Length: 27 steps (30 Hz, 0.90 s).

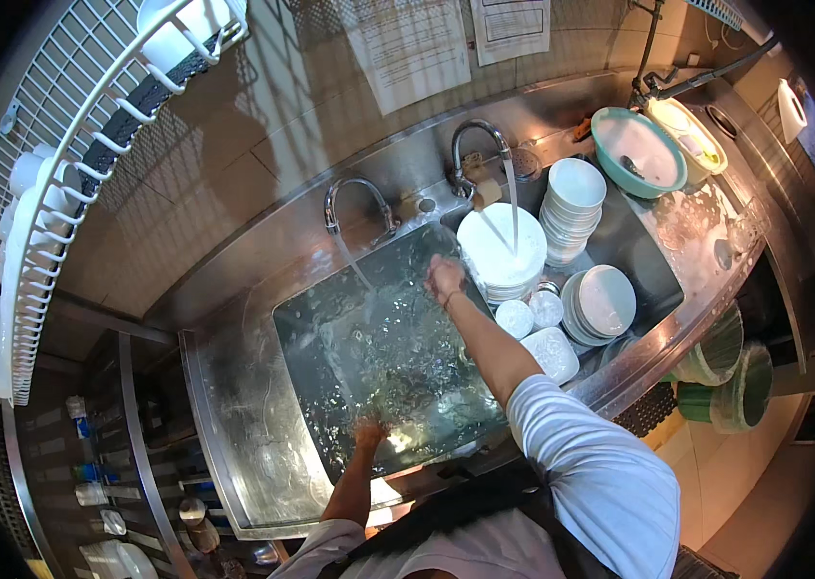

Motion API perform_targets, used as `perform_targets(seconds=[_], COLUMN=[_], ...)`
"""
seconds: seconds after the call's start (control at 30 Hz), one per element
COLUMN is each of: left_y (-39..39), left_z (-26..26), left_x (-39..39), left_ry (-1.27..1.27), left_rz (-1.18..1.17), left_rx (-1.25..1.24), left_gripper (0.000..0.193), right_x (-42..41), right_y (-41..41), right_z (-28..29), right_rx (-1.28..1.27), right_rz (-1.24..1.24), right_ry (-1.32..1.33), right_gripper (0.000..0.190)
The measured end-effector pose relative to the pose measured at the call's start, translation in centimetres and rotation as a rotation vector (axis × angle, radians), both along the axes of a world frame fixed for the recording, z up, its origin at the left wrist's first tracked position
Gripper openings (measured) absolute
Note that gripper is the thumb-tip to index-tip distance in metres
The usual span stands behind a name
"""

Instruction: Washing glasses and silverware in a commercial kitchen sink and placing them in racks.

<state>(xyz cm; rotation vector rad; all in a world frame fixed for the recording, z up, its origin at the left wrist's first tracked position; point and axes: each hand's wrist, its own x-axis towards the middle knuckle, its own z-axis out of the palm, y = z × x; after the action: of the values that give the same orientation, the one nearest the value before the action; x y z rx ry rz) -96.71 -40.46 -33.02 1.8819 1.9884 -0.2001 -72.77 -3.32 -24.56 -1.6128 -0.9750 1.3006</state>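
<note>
Before me is a stainless steel sink basin filled with rippling water (386, 326). My left hand (371, 428) dips into it at the near edge; its fingers are hidden under the surface. At the basin's far right corner my right hand (445, 276) is above the water with curled, wet, blurred fingers; whether it grips anything is unclear. Close to its right, a stack of large white plates (501, 242) stands in the second basin under a running faucet (483, 127). Another faucet (331, 203) pours into the water-filled basin.
Stacked bowls (572, 195), small plates (606, 300), cups (514, 318) and a rectangular white dish (552, 354) crowd the right basin. A teal basin of cloudy liquid (639, 153) and a cream tub (704, 155) stand behind. A wire dish rack (82, 137) hangs at upper left.
</note>
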Motion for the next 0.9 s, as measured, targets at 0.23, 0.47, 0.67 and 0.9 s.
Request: perform_targets(seconds=[0.23,0.47,0.67,0.9], left_y=[-0.7,3.8,13.8,21.2], left_z=[-3.1,2.0,10.2,23.4], left_x=[0.2,3.9,10.1,20.6], left_ry=[0.159,0.454,0.036,-0.904], left_rz=[-0.024,-0.268,-0.207,0.077], left_rx=[-0.069,0.194,0.111,0.307], left_gripper=[0.037,0.024,0.027,0.02], right_x=[4.1,13.1,21.5,27.0], right_y=[-7.4,-18.9,-22.0,-22.2], right_z=[6.2,8.2,11.7,10.9], right_rx=[-0.236,-0.486,-0.177,-0.131], right_rz=[-0.037,-0.081,0.116,-0.109], right_ry=[0.96,1.568,1.402,1.263], right_gripper=[0.035,0.035,0.032,0.043])
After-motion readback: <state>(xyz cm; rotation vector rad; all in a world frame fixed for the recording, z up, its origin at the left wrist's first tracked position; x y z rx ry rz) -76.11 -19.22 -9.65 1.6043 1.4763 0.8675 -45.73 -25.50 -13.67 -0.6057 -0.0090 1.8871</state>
